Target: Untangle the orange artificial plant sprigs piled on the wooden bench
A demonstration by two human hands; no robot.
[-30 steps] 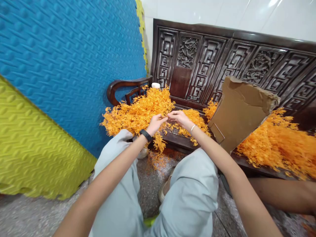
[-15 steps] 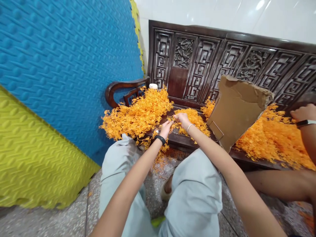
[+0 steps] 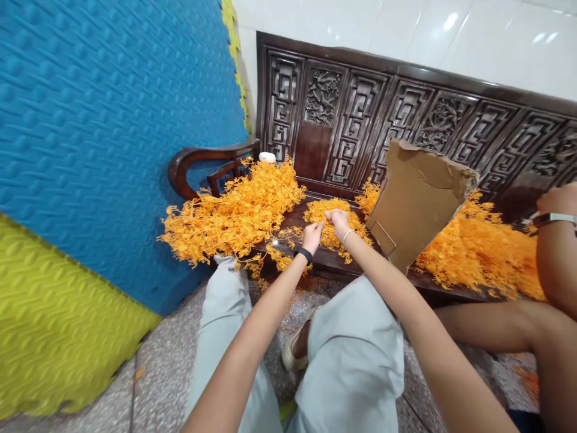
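My left hand [image 3: 312,236] is closed in a pinch over the front of the dark wooden bench. Close beside it, my right hand [image 3: 338,222] is pinched too, its fingertips nearly meeting the left ones. Whatever they hold is too small to tell from the orange behind. Just beyond them lies a small pile of orange plastic sprigs [image 3: 315,211]. A far bigger heap of the same branching orange sprigs [image 3: 234,213] covers the bench's left end, with some strands hanging over the front edge.
A torn cardboard piece [image 3: 417,198] stands upright on the bench [image 3: 311,153]. Right of it is another orange heap [image 3: 487,252], near a co-worker's arm [image 3: 556,258]. A white round object [image 3: 267,157] sits behind the left heap. Blue matting [image 3: 112,120] stands at left.
The view has shifted a little to the right. My hands have moved slightly right relative to the bench and remain pinched close together. The co-worker's arm has shifted.
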